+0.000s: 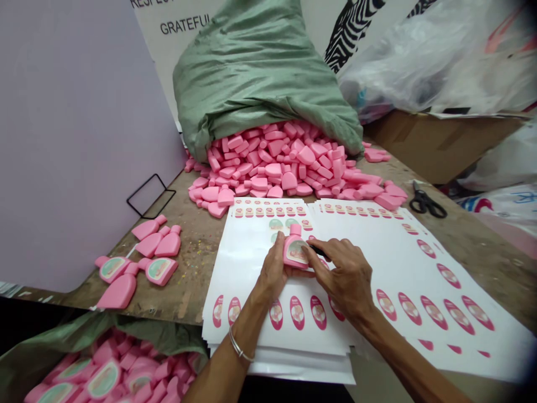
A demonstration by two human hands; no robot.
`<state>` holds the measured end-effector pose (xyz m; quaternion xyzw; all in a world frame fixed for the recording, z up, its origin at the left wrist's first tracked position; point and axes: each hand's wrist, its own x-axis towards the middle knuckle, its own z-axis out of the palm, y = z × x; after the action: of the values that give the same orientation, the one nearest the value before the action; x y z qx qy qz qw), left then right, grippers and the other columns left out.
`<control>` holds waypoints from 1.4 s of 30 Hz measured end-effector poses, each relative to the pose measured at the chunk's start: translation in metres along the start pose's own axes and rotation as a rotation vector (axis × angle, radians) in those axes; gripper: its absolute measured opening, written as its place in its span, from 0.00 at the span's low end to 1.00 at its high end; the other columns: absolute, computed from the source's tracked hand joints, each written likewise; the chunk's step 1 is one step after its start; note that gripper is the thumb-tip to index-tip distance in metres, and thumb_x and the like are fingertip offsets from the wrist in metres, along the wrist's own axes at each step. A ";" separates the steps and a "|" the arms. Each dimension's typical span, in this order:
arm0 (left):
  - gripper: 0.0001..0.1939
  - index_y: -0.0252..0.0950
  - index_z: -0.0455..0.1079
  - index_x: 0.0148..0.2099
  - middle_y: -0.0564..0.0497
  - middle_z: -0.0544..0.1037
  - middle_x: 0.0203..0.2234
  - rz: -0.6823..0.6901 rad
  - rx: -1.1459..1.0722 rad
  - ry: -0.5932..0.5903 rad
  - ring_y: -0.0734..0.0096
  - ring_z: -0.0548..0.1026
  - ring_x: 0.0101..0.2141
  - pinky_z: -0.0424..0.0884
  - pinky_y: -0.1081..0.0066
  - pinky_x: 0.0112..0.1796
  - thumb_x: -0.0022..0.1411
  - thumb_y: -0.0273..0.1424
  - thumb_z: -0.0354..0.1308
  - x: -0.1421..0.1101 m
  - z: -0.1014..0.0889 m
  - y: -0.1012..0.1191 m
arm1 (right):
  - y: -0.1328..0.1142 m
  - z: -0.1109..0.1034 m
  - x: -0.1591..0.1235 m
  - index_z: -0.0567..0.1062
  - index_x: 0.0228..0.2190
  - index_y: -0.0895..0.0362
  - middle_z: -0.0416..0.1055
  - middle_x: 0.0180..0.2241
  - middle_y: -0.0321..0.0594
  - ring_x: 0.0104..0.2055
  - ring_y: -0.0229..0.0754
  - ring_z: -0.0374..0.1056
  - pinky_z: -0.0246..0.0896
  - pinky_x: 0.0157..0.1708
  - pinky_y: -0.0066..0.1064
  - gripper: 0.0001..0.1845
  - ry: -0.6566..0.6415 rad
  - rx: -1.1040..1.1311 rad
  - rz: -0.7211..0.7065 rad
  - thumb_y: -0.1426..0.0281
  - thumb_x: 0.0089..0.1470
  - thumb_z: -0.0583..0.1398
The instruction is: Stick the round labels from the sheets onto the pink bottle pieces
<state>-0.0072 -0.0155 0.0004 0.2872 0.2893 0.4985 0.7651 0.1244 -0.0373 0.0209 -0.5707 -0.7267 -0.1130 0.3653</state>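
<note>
My left hand (272, 271) grips a small pink plastic bottle (295, 250) from its left side, just above a stack of white sticker sheets (247, 268). A label shows on the bottle's face. My right hand (346, 274) is curled, its fingertips pressing on that label at the bottle's right side. Oval pink stickers (297, 312) line the sheet below my hands. A second sticker stack (419, 263) lies to the right.
A green sack (260, 61) spills a heap of pink bottles (289, 162) at the back. Several bottles, some labelled (157, 268), lie at left. A bag of labelled bottles (104, 375) sits below the table edge. Scissors (425, 202) and a cardboard box (440, 143) lie right.
</note>
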 end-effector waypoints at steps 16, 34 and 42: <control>0.12 0.32 0.67 0.42 0.51 0.71 0.31 -0.012 0.017 -0.098 0.72 0.73 0.32 0.76 0.68 0.33 0.53 0.24 0.58 -0.003 0.005 0.009 | 0.002 -0.001 0.003 0.76 0.38 0.58 0.69 0.24 0.38 0.30 0.41 0.60 0.50 0.33 0.33 0.12 -0.059 -0.060 -0.078 0.66 0.58 0.56; 0.20 0.33 0.66 0.46 0.51 0.73 0.31 -0.126 0.057 -0.209 0.70 0.74 0.33 0.74 0.64 0.39 0.49 0.22 0.63 -0.006 0.002 0.008 | 0.022 0.011 0.022 0.62 0.55 0.53 0.66 0.51 0.45 0.49 0.48 0.66 0.63 0.44 0.37 0.40 -0.468 0.631 0.518 0.56 0.41 0.66; 0.22 0.33 0.67 0.49 0.49 0.73 0.33 -0.109 0.042 -0.295 0.71 0.73 0.33 0.74 0.60 0.40 0.50 0.22 0.61 -0.009 0.008 0.014 | 0.037 0.016 0.029 0.70 0.48 0.59 0.72 0.34 0.40 0.36 0.44 0.68 0.64 0.37 0.35 0.38 -0.567 0.794 0.673 0.52 0.39 0.66</control>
<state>-0.0126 -0.0207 0.0178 0.3572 0.1993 0.4026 0.8189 0.1490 0.0051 0.0192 -0.5975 -0.5616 0.4463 0.3583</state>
